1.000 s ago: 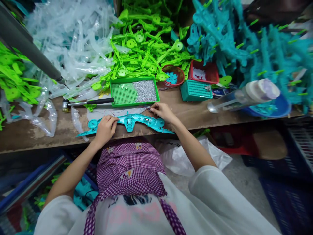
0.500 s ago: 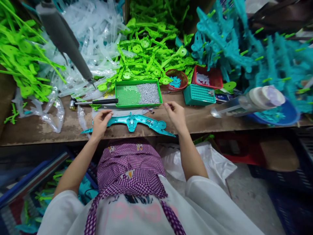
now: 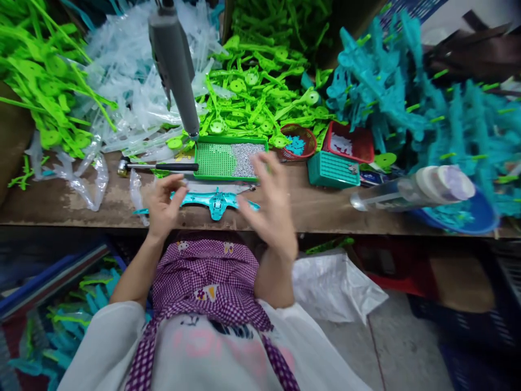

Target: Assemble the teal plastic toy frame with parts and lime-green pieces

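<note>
A teal, bow-shaped plastic part [image 3: 217, 206] lies on the bench edge in front of me, with moulded details in its middle. Over its left end is my left hand [image 3: 163, 209], fingers bent and the thumb apart from them; I see nothing held. My right hand [image 3: 271, 203], smeared by motion, is spread open above the right end and hides it. Behind the part sits a green tray [image 3: 211, 176] of small silvery screws. A grey electric screwdriver [image 3: 175, 76] hangs with its lower end by the tray's left corner.
A hammer [image 3: 158, 166] lies left of the tray. Green parts [image 3: 252, 103], clear-wrapped pieces [image 3: 138, 65] and teal parts [image 3: 378, 81] are heaped behind. To the right stand a red basket [image 3: 299, 155], a teal basket [image 3: 331, 171], a bottle [image 3: 407, 187] and a blue bowl [image 3: 486, 212].
My right hand has moved left and toward me over the part's right end, its fingers spreading. My left hand has shifted slightly left. The screwdriver has swung right, toward the tray.
</note>
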Demonstrator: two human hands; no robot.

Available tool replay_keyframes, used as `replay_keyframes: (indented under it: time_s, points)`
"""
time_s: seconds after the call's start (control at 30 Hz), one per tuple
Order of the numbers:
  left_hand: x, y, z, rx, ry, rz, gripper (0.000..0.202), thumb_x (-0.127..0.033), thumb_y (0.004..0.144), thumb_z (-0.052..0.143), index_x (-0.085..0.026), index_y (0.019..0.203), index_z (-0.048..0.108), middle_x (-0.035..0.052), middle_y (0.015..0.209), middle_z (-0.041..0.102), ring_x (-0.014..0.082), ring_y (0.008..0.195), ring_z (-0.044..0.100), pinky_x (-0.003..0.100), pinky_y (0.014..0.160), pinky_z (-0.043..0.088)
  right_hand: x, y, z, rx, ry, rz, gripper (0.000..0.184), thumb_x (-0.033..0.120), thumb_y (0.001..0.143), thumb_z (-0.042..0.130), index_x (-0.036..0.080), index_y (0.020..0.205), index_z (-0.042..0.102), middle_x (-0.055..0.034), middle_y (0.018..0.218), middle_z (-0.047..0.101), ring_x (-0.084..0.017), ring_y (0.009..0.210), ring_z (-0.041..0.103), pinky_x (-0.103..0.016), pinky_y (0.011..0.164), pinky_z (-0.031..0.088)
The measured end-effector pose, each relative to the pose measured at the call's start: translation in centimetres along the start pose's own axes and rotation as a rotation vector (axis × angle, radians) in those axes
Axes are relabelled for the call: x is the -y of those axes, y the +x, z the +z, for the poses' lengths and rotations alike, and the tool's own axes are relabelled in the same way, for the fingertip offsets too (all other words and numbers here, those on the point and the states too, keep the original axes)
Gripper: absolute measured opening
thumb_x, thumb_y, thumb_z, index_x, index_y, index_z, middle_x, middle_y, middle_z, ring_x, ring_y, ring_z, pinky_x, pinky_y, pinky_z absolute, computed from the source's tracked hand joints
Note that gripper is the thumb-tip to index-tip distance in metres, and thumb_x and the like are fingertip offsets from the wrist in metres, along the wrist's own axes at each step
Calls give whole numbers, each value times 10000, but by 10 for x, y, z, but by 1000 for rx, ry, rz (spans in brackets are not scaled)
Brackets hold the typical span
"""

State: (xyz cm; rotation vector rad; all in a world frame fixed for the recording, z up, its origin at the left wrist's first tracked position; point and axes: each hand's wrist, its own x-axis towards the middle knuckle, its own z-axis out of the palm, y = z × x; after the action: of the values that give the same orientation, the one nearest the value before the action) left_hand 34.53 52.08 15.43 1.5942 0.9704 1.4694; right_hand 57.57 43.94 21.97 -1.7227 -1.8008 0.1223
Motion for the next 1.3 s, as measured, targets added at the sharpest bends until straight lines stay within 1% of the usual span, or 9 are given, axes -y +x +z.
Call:
replay_keyframes:
  time_s: [0.13, 0.33, 0.47, 0.6, 0.77, 0.9, 1.0, 1.17, 1.3]
  points:
    - [-12, -32, -1, 57, 177, 79, 294, -244, 870, 651, -276, 1162, 630, 8, 948, 682, 147, 867, 658, 321, 852, 546, 33, 34, 52, 367, 261, -223, 611, 354, 920, 500, 329, 1500, 310, -36, 1567, 342, -266, 1483, 222, -585, 1203, 98]
    - [13, -57, -23, 115, 262, 17, 431, -263, 896, 616, -295, 1314, 519, 61, 1179, 660, 205, 1113, 630, 409, 1026, 484, 11, 36, 110, 675, 759, -156, 311, 425, 973, 406, 239, 968, 655, -27, 895, 684, -158, 873, 643, -363, 907, 512]
    - [44, -54, -27, 271, 604, -23, 402, -300, 909, 585, -225, 1302, 555, 145, 1345, 576, 313, 1334, 471, 539, 1117, 358, -6, 44, 108, 179, 869, 312, 481, 591, 964, 272, 229, 933, 588, 26, 618, 433, -116, 592, 511, -267, 659, 504]
    - [53, -54, -30, 304, 728, 6, 333, -263, 925, 548, -205, 1246, 614, 174, 1384, 536, 353, 1362, 432, 580, 1101, 343, -18, 41, 52, -242, 768, 399, 428, 615, 934, 343, 267, 1003, 584, 65, 578, 246, -99, 451, 294, -253, 451, 341]
    - [15, -71, -36, 193, 611, 69, 372, -251, 881, 637, -232, 1252, 622, 126, 1328, 581, 296, 1285, 515, 498, 1097, 388, -28, -7, -42, -870, 722, 331, 192, 397, 726, 702, 290, 815, 570, 110, 470, 242, -80, 357, 141, -255, 333, 92]
    - [-36, -59, -11, 177, 280, -64, 167, -215, 893, 628, -265, 1023, 719, 21, 988, 711, 181, 941, 662, 360, 903, 526, -18, -35, -71, -1218, 513, 298, 141, 343, 670, 708, 332, 648, 569, 78, 478, 281, -92, 386, 144, -277, 389, 84]
    - [-70, -24, 29, 211, 44, -81, 149, -252, 891, 642, -269, 1005, 736, 25, 977, 712, 179, 943, 654, 356, 877, 535, -4, -38, -64, -1011, 516, 285, 34, 354, 708, 683, 378, 726, 699, 17, 549, 425, -127, 436, 308, -296, 411, 196]
    - [-86, 10, 78, 578, -227, -51, 157, -250, 881, 657, -266, 1007, 750, 34, 998, 729, 181, 979, 666, 347, 894, 536, -3, -34, -23, 25, 926, 346, 498, 659, 793, 448, 233, 804, 708, -64, 749, 604, -148, 522, 451, -297, 414, 320]
    - [-63, -21, 79, 467, -171, -114, 167, -224, 831, 713, -263, 989, 751, 40, 972, 749, 179, 915, 685, 351, 847, 560, -5, -43, 17, 158, 895, 469, 395, 626, 832, 517, 248, 917, 593, -30, 793, 606, -131, 577, 498, -271, 472, 393]
